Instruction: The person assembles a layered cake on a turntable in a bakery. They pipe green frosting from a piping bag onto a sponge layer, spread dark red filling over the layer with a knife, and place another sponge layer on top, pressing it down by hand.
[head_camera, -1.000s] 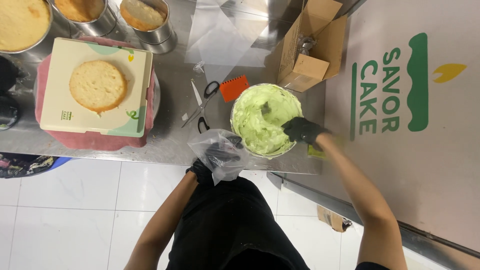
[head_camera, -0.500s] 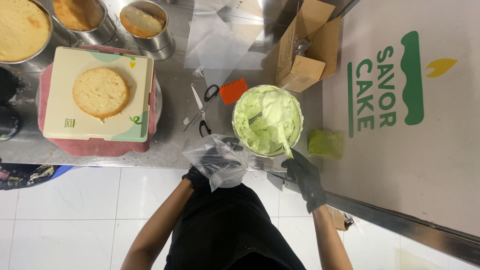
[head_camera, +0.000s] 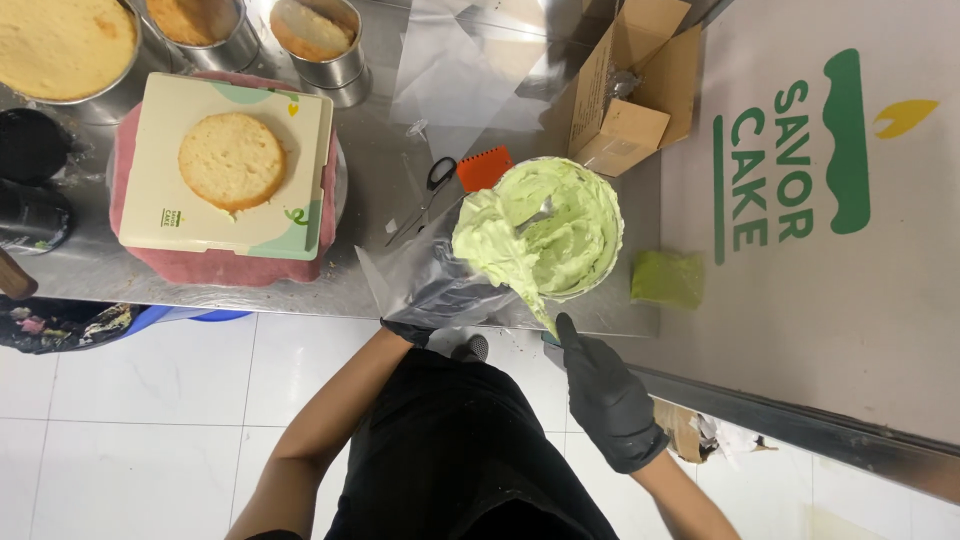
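Left hand (head_camera: 440, 305) gripped the piping bag (head_camera: 440, 275); right hand (head_camera: 600, 395), fingers apparently closed on a spatula, risked dripping cream (head_camera: 510, 250) off the desk (head_camera: 380, 270).

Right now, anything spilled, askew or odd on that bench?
Little stands out. The bowl of green cream sits at the steel counter's front edge, with cream trailing off the scraper toward the right hand. A green smear lies beside the bowl.
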